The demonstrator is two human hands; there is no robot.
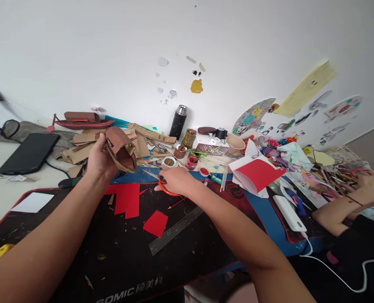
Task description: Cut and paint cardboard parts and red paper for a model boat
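Observation:
My left hand (pixel 99 160) is closed round a small brown cardboard piece (pixel 120 148), curved like a roof or hull, raised above the left of the desk. In my right hand (pixel 176 180) is a pair of scissors with orange handles (pixel 168 189); its blades point left toward the cardboard piece without touching it. Below the hands lie a corrugated red sheet (pixel 127 200), a smaller red piece (pixel 156 223), a red pencil (pixel 176 203) and a ruler (pixel 174 231) on the black mat (pixel 117 256).
Behind stand a black flask (pixel 178 123), paint pots (pixel 192 163) and cardboard scraps (pixel 79 155). A brown model boat (pixel 82 121) and phone (pixel 29 153) are at left. At right are red paper (pixel 259 173), a white power strip (pixel 288 213) and another person's arm (pixel 341 208).

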